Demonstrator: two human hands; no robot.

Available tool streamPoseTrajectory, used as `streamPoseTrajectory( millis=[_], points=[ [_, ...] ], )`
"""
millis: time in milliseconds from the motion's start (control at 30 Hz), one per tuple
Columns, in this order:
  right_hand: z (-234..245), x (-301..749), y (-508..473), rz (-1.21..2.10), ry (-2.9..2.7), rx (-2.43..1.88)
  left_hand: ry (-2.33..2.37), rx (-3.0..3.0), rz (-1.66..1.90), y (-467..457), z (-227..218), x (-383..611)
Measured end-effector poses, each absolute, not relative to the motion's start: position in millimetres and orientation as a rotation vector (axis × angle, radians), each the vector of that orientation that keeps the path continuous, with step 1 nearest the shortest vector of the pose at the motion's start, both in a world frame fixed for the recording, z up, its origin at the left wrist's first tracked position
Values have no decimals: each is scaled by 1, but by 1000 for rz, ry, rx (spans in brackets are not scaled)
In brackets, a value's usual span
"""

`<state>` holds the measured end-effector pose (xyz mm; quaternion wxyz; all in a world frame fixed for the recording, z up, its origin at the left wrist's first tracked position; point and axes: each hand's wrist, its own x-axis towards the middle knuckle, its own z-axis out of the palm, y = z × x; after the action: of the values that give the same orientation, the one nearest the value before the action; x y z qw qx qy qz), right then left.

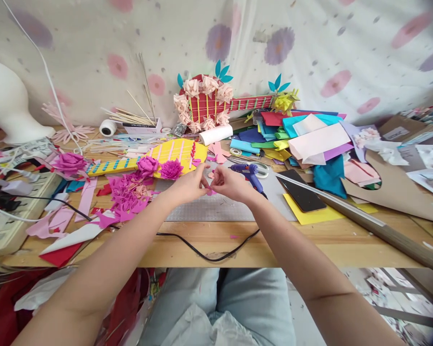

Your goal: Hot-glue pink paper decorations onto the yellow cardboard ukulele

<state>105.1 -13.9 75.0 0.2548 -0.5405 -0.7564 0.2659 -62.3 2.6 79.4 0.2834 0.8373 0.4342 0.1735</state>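
Observation:
My left hand (189, 185) and my right hand (231, 185) meet over a grey cutting mat (216, 206) on the wooden table (310, 240). Both pinch a small pink piece of foam or paper (211, 191) between their fingertips. A blue glue gun (248, 174) lies just behind my right hand. A yellow paper guitar (159, 156) with magenta flowers (171, 169) lies behind my left hand. Pink and magenta foam scraps (126, 197) are heaped left of it.
A red paper guitar with pale flowers (209, 103) leans on the back curtain. Coloured foam sheets (303, 134) pile at the right, with a black phone (302, 191), a long rod (364, 221) and cardboard (393, 187). A black cable (209, 254) hangs over the front edge.

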Motion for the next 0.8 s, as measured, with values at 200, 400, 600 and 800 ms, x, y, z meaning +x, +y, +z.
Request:
streamPoseTrajectory(
  millis=[200,400,600,800],
  points=[
    [51,111,-1,1132,-1697,-1191,1118,1779,689,6,63,-67],
    [55,112,-2,1214,-1857,-1120,1167,1685,705,6,61,-68],
    [73,103,0,1002,-2110,-1327,1314,2040,609,0,69,-67],
    [69,98,12,1010,-1732,-1392,1504,2612,838,4,91,-89]
  ],
)
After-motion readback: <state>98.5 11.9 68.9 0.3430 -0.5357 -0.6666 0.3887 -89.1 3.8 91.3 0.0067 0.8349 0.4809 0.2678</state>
